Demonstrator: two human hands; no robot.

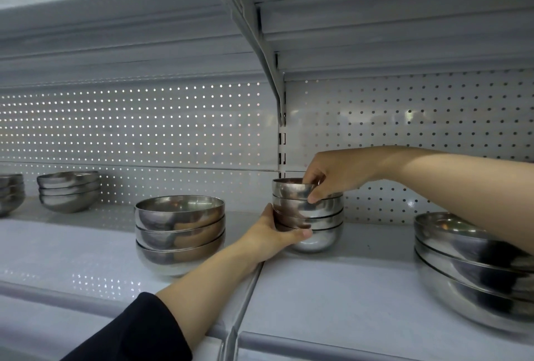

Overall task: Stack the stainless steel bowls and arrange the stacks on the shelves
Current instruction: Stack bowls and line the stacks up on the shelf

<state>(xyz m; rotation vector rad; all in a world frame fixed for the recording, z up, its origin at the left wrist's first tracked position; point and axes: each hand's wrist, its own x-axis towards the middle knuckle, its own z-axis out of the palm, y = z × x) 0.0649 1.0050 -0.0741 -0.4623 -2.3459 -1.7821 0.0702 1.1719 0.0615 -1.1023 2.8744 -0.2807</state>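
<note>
**Grey metal behind and overhead**

Running along the back: a pegboard panel (130, 126), light glinting through its holes. Standing at centre: a slotted upright (282, 144). Slanting down to it: a bracket (254, 34), bearing an upper deck's underside (390, 14).

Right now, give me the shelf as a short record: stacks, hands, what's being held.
shelf: grey metal, pegboard back
stacks in view: five
held stack: small bowls, at shelf centre
top bowl: tilted, not yet seated
left hand: grips held stack low on its side
right hand: pinches top bowl's rim
middle stack: three bowls, untouched
right stack: large bowls, partly behind right forearm
far-left stacks: two
</note>
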